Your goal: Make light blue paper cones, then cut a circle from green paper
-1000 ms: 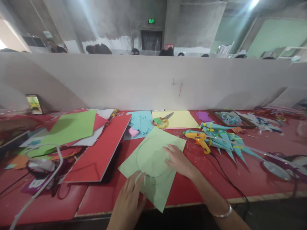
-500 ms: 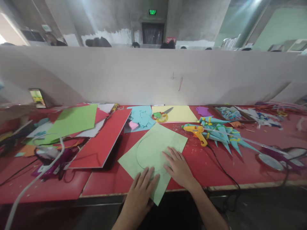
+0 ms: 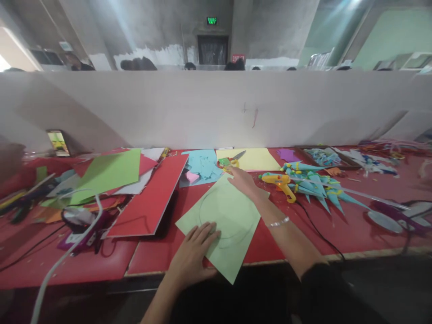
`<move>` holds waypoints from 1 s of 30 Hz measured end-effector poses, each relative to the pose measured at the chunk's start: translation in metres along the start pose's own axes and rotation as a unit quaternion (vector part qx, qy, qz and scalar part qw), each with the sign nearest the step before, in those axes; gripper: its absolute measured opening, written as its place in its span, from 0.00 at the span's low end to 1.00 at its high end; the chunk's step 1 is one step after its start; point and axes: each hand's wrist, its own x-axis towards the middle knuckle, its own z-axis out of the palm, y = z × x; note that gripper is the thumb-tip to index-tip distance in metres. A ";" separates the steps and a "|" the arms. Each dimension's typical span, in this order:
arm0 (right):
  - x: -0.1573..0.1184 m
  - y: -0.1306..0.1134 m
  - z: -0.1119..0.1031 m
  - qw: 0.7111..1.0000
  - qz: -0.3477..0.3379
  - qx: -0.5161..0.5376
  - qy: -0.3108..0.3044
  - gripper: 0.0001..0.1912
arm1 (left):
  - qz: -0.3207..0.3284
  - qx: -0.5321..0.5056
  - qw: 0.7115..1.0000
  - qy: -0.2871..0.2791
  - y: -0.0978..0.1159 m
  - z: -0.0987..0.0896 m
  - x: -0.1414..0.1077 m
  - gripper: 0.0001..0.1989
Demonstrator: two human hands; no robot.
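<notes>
A pale green sheet (image 3: 222, 207) with a faint round line on it lies turned like a diamond near the table's front edge. My left hand (image 3: 194, 249) rests on its lower left side, fingers spread. Past the sheet's far corner, my right hand (image 3: 241, 180) reaches to the yellow-handled scissors (image 3: 239, 155); its fingertips are at the handles, and whether they grip is too small to tell. Beside the scissors are a small green piece (image 3: 223, 161) and a yellow sheet (image 3: 259, 159).
A yellow glue gun (image 3: 280, 184) and teal paper cones (image 3: 319, 186) lie to the right. Left stand a tilted red board (image 3: 148, 202), green paper (image 3: 110, 173) and a white cable (image 3: 64, 256). Blue scraps (image 3: 202, 166) lie behind the sheet. A white partition (image 3: 151, 108) closes the back.
My right hand has moved from the pale green sheet forward to the scissors. My left hand has stayed on the sheet. The view has shifted slightly.
</notes>
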 end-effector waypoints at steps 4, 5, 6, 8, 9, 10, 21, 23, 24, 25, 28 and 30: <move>0.061 0.003 0.028 0.997 0.063 -0.052 0.014 0.20 | -0.006 -0.009 1.000 -0.013 -0.001 0.002 0.000 0.37; 0.071 0.003 0.034 0.995 0.075 -0.058 0.016 0.18 | -0.007 -0.012 1.000 -0.014 -0.001 0.002 -0.001 0.37; 0.079 0.003 0.040 0.994 0.085 -0.065 0.015 0.17 | -0.007 -0.015 1.000 -0.014 -0.001 0.002 -0.001 0.38; 0.090 0.004 0.046 0.993 0.092 -0.077 0.009 0.14 | -0.005 -0.023 1.000 -0.008 -0.002 0.002 -0.001 0.38; 0.095 0.005 0.047 0.993 0.088 -0.083 0.003 0.13 | -0.004 -0.026 1.000 -0.004 -0.002 0.002 -0.001 0.39; 0.100 0.005 0.047 0.993 0.082 -0.089 -0.002 0.12 | -0.002 -0.028 1.000 -0.001 -0.003 0.003 -0.001 0.39; 0.087 -0.041 0.025 0.985 -0.096 -0.145 0.023 0.13 | -0.003 -0.016 1.000 0.015 -0.005 0.009 -0.001 0.40; 0.067 -0.053 0.027 0.977 -0.148 -0.151 0.022 0.13 | 0.002 -0.012 1.000 0.016 -0.006 0.010 -0.001 0.41; 0.057 -0.058 0.029 0.971 -0.182 -0.155 0.021 0.13 | 0.004 -0.011 1.000 0.016 -0.006 0.010 -0.001 0.41; 0.047 -0.064 0.031 0.956 -0.238 -0.169 0.029 0.14 | 0.004 -0.010 1.000 0.016 -0.006 0.011 -0.002 0.41; 0.023 -0.076 0.042 0.914 -0.358 -0.178 0.060 0.15 | 0.004 -0.008 1.000 0.018 -0.006 0.011 -0.002 0.41; 0.014 -0.082 0.049 0.893 -0.413 -0.168 0.065 0.13 | 0.004 -0.006 1.000 0.023 -0.006 0.011 -0.001 0.41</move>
